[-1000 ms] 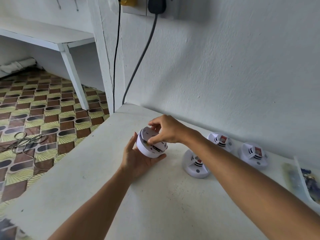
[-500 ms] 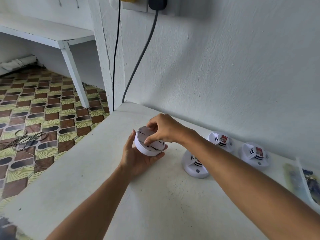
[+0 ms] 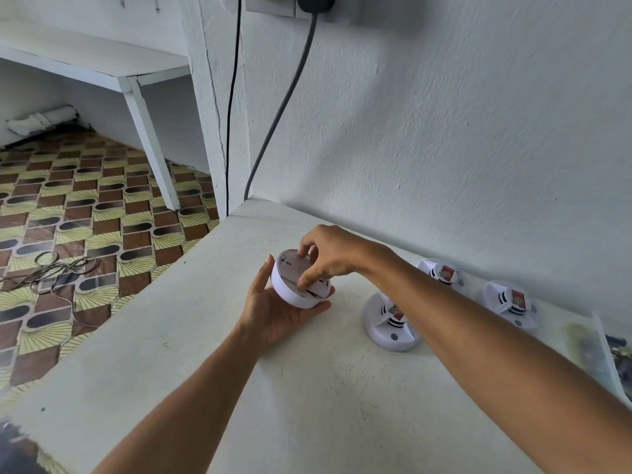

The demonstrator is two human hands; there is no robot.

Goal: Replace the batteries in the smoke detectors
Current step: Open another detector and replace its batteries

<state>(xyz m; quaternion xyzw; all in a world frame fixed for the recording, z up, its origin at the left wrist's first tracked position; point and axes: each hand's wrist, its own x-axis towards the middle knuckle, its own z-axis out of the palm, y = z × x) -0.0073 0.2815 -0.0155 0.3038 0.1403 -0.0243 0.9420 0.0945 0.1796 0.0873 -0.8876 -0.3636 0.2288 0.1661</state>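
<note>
A round white smoke detector (image 3: 290, 289) rests in my left hand (image 3: 273, 313), back side up, just above the white table (image 3: 307, 405). My right hand (image 3: 328, 254) reaches over it, with fingertips pressed on its back cover. Three more white smoke detectors lie on the table to the right: the nearest one (image 3: 390, 323), one by the wall (image 3: 441, 273) and one further right (image 3: 509, 302), each with a red label showing.
A clear tray (image 3: 602, 357) with dark items sits at the table's right edge. Two cables (image 3: 273, 114) hang down the wall from sockets above. Patterned floor (image 3: 85, 217) with a coiled wire lies to the left, beside a white shelf.
My right fingers have shifted across the detector's back, and the detector has turned slightly in my left hand. The detectors on the table have not moved.
</note>
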